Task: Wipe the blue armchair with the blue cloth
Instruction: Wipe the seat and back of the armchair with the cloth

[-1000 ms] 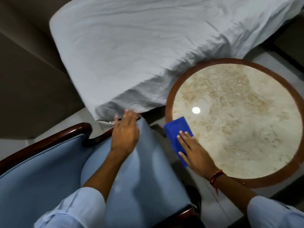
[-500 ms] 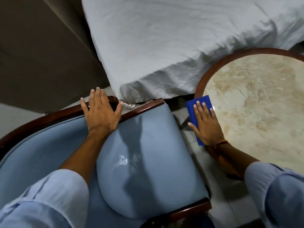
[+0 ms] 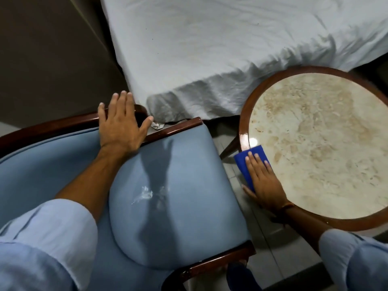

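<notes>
The blue armchair [image 3: 184, 185] fills the lower left, light blue upholstery in a dark wooden frame, with a whitish smear on its seat cushion. My left hand [image 3: 120, 124] lies flat with spread fingers on the chair's far arm, over the wooden rail. The blue cloth [image 3: 244, 162] lies folded on the near left edge of the round table, overhanging the rim. My right hand [image 3: 262, 181] presses flat on the cloth and covers most of it.
The round table [image 3: 243, 131] with a marble top and wooden rim stands right of the chair. A bed with a rumpled white sheet [image 3: 210, 49] spans the top. A narrow strip of tiled floor [image 3: 266, 248] separates chair and table. A dark wall [image 3: 52, 59] is at upper left.
My left hand has stayed flat on the chair's far arm. My right hand stays on the cloth at the table edge. The view has shifted slightly, showing more of the table.
</notes>
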